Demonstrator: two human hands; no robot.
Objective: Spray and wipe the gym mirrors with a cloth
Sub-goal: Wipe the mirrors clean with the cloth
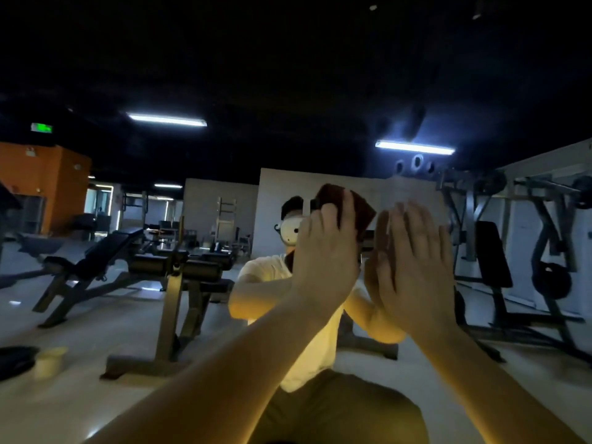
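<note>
The mirror [205, 72] fills the view and reflects a person in a pale shirt and the gym behind. My left hand [323, 251] is raised at head height and grips a dark red cloth [362, 205], which sticks out above my fingers against the glass. My right hand [416, 267] is just to the right of it, fingers straight and together, palm toward the glass and meeting its own reflection. No spray bottle is in either hand.
Reflected in the glass are an incline bench [105, 254] at the left, a padded bench frame [174, 283] in the middle and a weight rack [525, 245] at the right. At the lower left a pale yellow container [48, 363] stands beside a dark round plate [16, 360].
</note>
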